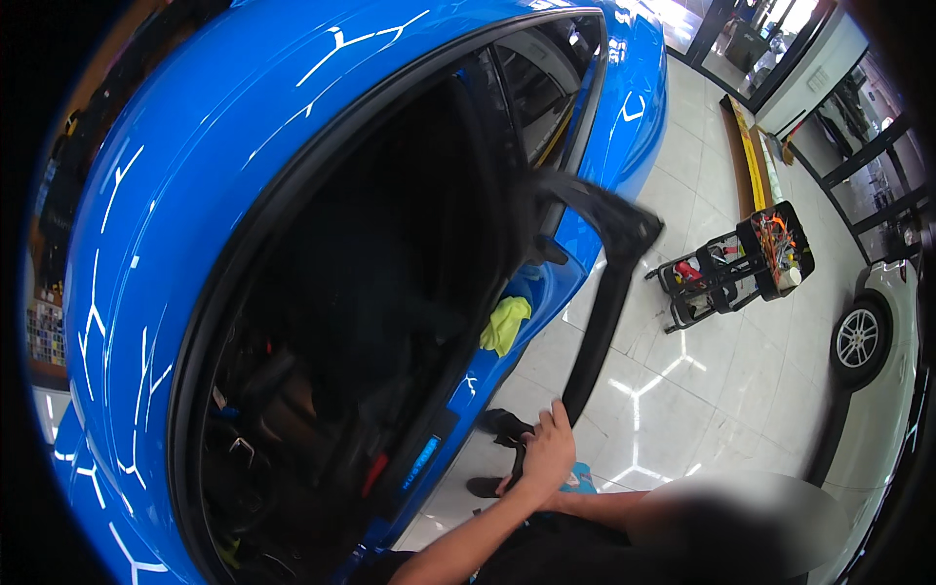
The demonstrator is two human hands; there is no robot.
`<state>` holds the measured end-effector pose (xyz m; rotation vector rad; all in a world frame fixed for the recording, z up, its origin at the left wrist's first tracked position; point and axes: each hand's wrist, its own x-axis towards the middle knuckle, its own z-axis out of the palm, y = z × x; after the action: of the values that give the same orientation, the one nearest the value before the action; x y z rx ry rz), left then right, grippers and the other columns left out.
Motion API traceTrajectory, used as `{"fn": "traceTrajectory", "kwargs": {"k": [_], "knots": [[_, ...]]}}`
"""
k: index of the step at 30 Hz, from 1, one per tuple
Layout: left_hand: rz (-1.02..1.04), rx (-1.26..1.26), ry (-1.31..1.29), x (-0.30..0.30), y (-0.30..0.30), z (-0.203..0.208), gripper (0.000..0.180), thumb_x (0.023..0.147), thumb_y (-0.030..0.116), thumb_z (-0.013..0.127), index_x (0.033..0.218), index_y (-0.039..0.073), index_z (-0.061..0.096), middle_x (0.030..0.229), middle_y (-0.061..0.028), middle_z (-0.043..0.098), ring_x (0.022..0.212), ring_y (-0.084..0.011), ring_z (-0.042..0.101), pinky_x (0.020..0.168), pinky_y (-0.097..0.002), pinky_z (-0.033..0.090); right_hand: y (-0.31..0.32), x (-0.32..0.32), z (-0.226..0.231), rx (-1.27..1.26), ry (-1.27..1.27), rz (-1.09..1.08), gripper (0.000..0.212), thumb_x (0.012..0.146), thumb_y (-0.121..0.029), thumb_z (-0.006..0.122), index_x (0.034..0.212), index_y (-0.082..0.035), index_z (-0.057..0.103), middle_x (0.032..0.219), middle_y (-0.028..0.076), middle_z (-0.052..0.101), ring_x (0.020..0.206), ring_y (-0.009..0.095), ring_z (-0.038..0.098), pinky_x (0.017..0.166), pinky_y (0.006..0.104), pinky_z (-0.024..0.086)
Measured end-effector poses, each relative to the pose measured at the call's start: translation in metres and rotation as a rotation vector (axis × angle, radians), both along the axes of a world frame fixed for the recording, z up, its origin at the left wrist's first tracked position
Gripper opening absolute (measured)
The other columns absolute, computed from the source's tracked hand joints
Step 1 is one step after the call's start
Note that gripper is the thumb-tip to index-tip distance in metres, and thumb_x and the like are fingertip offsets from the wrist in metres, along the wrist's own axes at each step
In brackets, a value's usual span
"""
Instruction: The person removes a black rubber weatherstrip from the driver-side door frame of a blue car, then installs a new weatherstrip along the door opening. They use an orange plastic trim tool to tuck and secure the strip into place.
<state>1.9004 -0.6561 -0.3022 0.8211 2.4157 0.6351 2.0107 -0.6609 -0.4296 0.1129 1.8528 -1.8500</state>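
My left hand (pixel 549 456) has its fingers closed round the lower part of a long black rubber door seal (pixel 597 341). The seal rises from the hand, bends sharply at a corner, and runs back to the car's opening; its upper part is smeared by motion. My right hand (pixel 564 502) is mostly hidden behind the left wrist, so its grip does not show. Beside both hands is the open side of a blue car (pixel 263 97), with a dark interior. A crumpled yellow-green cloth (pixel 505 327) lies on the blue sill.
A black tool trolley (pixel 726 268) stands on the tiled floor (pixel 673 409) to the right. A light-coloured car (pixel 882 390) is parked at the far right. Beyond the trolley, a long yellow strip (pixel 746 156) lies by a glass front. A dark shoe (pixel 484 486) shows below the sill.
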Motion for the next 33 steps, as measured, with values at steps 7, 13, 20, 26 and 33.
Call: {"fn": "traceTrajectory", "kwargs": {"k": [7, 13, 20, 26, 33], "knots": [[-0.007, 0.077, -0.139, 0.0, -0.01, -0.012, 0.052, 0.084, 0.002, 0.056, 0.13, -0.004, 0.031, 0.11, -0.0288, 0.053, 0.099, -0.0539, 0.06, 0.076, -0.0504, 0.06, -0.011, -0.001, -0.02, -0.043, -0.07, -0.043, 0.049, 0.084, -0.021, 0.072, 0.125, 0.0, 0.055, 0.116, 0.015, 0.063, 0.11, 0.024, 0.06, 0.092, 0.0389, 0.049], [-0.011, 0.048, -0.252, 0.0, -0.004, -0.025, 0.047, 0.086, 0.009, 0.062, 0.123, -0.002, 0.035, 0.116, -0.0287, 0.054, 0.102, -0.0509, 0.062, 0.077, -0.0508, 0.059, 0.013, 0.0, -0.023, -0.014, -0.076, -0.164, 0.056, 0.084, -0.018, 0.07, 0.133, 0.0, 0.05, 0.12, 0.016, 0.062, 0.111, 0.024, 0.06, 0.093, 0.0384, 0.05], [-0.016, 0.0, -0.432, -0.001, -0.03, -0.06, 0.051, 0.083, 0.012, 0.071, 0.121, 0.0, 0.039, 0.116, -0.028, 0.057, 0.102, -0.0485, 0.062, 0.085, -0.0547, 0.052, 0.101, 0.014, -0.033, 0.061, -0.102, -0.19, 0.064, 0.084, -0.015, 0.067, 0.142, 0.001, 0.045, 0.123, 0.017, 0.061, 0.113, 0.023, 0.06, 0.093, 0.0379, 0.051], [-0.006, -0.198, -0.427, 0.012, -0.108, -0.111, 0.057, 0.081, 0.014, 0.071, 0.129, 0.001, 0.043, 0.114, -0.0278, 0.063, 0.106, -0.0462, 0.063, 0.089, -0.0528, 0.052, 0.242, 0.018, 0.001, -0.348, -0.396, -0.896, 0.061, 0.099, -0.04, 0.051, 0.149, -0.008, 0.038, 0.136, 0.018, 0.057, 0.112, 0.031, 0.062, 0.092, 0.049, 0.052], [0.074, -0.424, -0.451, -0.006, -0.179, -0.149, 0.073, 0.08, 0.021, 0.074, 0.143, 0.004, 0.042, 0.118, -0.0292, 0.064, 0.113, -0.0444, 0.061, 0.097, -0.0501, 0.05, 0.286, -0.11, 0.086, -0.158, -0.044, -0.715, 0.061, 0.102, -0.048, 0.044, 0.146, -0.006, 0.044, 0.133, 0.012, 0.06, 0.117, 0.02, 0.058, 0.095, 0.0362, 0.044]]}}
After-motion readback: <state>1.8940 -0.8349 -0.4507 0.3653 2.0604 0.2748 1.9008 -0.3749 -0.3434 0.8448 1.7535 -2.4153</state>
